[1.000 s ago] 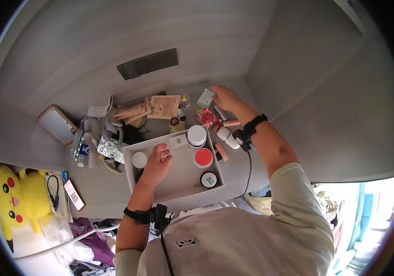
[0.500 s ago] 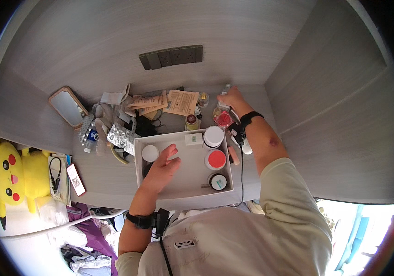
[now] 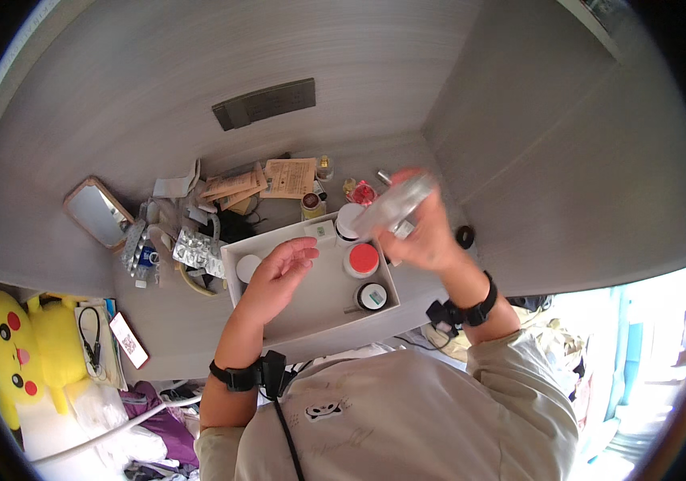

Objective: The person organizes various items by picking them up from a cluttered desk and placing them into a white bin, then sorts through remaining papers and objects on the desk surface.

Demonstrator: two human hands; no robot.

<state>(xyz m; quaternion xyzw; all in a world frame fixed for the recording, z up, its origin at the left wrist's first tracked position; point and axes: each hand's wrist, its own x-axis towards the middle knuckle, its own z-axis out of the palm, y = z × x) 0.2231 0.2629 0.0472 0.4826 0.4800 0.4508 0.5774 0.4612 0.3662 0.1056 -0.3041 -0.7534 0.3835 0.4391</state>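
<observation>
My right hand [image 3: 429, 237] is raised over the right end of a shallow white box [image 3: 331, 330], gripping a clear bottle [image 3: 397, 205] that is tilted and smeared by motion. My left hand [image 3: 280, 276] hovers over the box's left part, fingers apart and nothing in them. Inside the box, along its right side, stand a white-lidded jar [image 3: 348, 215], a jar with a red top [image 3: 363, 259] and a dark jar with a white lid [image 3: 372, 297]. A small white carton [image 3: 320, 232] lies at the back. Partly behind my left hand is a white round lid [image 3: 248, 268].
Behind the box lie brown paper packets [image 3: 289, 178], a small dark-capped jar [image 3: 311, 205] and a red-and-pink container [image 3: 363, 192]. Blister packs [image 3: 196, 250], a mirror [image 3: 99, 212] and a phone [image 3: 129, 340] are at left. A black ring-shaped item [image 3: 464, 236] sits near the right panel.
My right hand has come back from the rear of the desk toward the box, bringing the clear bottle. My left hand stays over the box. The whole view has tilted.
</observation>
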